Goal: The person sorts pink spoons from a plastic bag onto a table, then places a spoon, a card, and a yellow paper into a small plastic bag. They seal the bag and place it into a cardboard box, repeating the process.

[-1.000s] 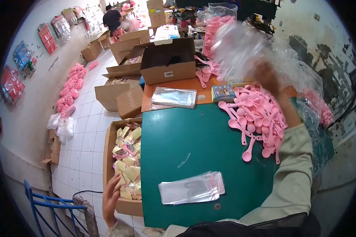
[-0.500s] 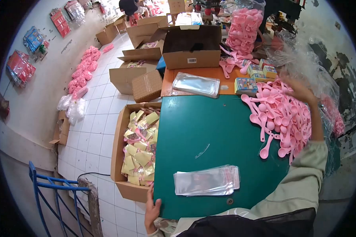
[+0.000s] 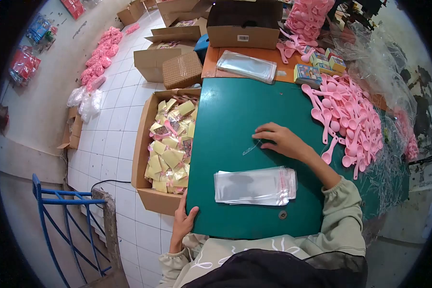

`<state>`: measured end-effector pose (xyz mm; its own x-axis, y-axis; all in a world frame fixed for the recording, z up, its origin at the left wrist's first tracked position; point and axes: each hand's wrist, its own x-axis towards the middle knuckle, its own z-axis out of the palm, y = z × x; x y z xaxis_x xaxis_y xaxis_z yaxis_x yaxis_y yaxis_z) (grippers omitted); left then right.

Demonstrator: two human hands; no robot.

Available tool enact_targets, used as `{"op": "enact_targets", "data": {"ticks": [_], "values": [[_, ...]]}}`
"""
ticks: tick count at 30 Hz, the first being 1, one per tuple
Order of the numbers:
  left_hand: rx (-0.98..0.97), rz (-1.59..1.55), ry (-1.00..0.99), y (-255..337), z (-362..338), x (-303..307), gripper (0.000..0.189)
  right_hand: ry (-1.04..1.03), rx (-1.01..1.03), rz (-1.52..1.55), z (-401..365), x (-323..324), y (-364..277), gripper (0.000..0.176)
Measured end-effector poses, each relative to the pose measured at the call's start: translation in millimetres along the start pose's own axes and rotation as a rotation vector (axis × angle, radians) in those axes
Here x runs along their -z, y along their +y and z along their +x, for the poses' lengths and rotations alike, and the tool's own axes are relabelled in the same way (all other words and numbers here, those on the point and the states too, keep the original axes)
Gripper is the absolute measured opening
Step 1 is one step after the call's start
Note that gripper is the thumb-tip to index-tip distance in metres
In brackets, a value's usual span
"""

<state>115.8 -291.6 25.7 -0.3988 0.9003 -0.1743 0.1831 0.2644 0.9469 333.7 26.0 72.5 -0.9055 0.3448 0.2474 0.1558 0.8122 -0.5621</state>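
My right hand [image 3: 282, 141] is over the green table [image 3: 245, 105], its thumb and fingers apart, with the fingertips at the upper end of a thin clear plastic strip [image 3: 249, 149]. My left hand [image 3: 183, 222] rests at the table's left edge beside the carton, thumb spread from the fingers. A stack of clear plastic sleeves [image 3: 249, 186] lies flat near the front of the table. On the right is a large heap of pink plastic spoons [image 3: 350, 117]. Small stacks of printed cards [image 3: 307, 75] sit behind the heap.
An open carton [image 3: 141, 163] of yellow-carded packets stands left of the table. More clear sleeves [image 3: 247, 66] and a brown box [image 3: 242, 36] are at the back. Crumpled plastic film [image 3: 386, 81] hangs at the right. A blue metal frame [image 3: 67, 201] stands lower left.
My right hand has come from behind the spoon heap to the strip mid-table. My left hand stays at the table edge. The view has tilted downward, so the table appears higher.
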Motion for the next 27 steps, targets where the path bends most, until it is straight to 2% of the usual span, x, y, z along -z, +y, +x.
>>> {"op": "enact_targets", "data": {"ticks": [1, 3, 7, 9, 10, 11, 12, 13, 14, 16, 18, 19, 21, 23, 25, 27], "values": [[-0.027, 0.01, -0.003, -1.9, -0.1, 1.2, 0.063, 0.018, 0.035, -0.01, 3.6, -7.7, 0.8, 0.016], [-0.082, 0.028, -0.016, -3.6, 2.7, 2.1, 0.063, 0.007, -0.033, -0.034, 2.6, -16.2, 3.5, 0.012], [0.004, 0.074, -0.136, 11.8, 4.4, 15.2, 0.056, -0.071, -0.12, -0.08, -22.5, 12.2, 3.8, 0.01], [0.008, 0.073, -0.189, -1.5, 8.0, 34.7, 0.052, -0.135, -0.383, 0.133, -48.8, 80.6, -12.2, 0.008], [-0.011, 0.123, -0.175, -3.9, 12.9, 47.8, 0.048, -0.016, -0.584, 0.501, -74.6, 115.3, -11.0, 0.007], [-0.04, 0.156, -0.11, -5.2, 18.6, 61.2, 0.047, 0.155, -0.644, 0.469, -88.5, 155.0, -27.5, 0.003], [-0.065, 0.191, -0.048, -2.1, 24.2, 73.9, 0.046, 0.301, -0.587, 0.393, -126.2, 188.4, 2.2, 0.002], [-0.038, 0.298, -0.005, 6.8, 29.8, 86.5, 0.039, 0.466, -0.545, 0.167, -170.0, 221.4, 45.4, 0.015], [0.006, 0.307, 0.052, 18.5, 39.7, 93.9, 0.039, 0.471, -1.022, -0.503, -214.9, 245.6, 84.5, 0.022], [-0.124, 0.287, 0.148, 40.4, 63.2, 94.0, 0.038, 0.399, -1.328, -1.148, -247.2, 258.8, 119.5, 0.032], [-0.257, 0.265, 0.201, 63.9, 92.4, 84.0, 0.034, 0.354, -1.106, -1.016, -251.5, 258.8, 133.0, 0.037], [-0.314, 0.257, 0.198, 77.4, 104.2, 70.4, 0.031, 0.349, -0.856, -0.836, -228.0, 242.5, 133.7, 0.036], [-0.317, 0.3, 0.037, 121.7, 120.4, 27.1, 0.026, 0.225, -0.509, -0.534, -121.3, 178.1, 78.5, 0.035], [-0.782, 0.523, -0.221, 114.5, 135.1, -24.5, 0.027, 0.113, -0.526, -0.374, -61.4, 147.3, 73.2, 0.035], [-0.81, 0.502, -0.511, 125.1, 124.9, -65.8, 0.025, 0.101, -0.599, -0.578, -45.2, 126.6, 103.1, 0.037], [-0.849, 0.606, -0.501, 118.2, 121.8, -90.0, 0.03, 0.086, -0.62, -0.762, -34.3, 111.6, 116.8, 0.039]]}}
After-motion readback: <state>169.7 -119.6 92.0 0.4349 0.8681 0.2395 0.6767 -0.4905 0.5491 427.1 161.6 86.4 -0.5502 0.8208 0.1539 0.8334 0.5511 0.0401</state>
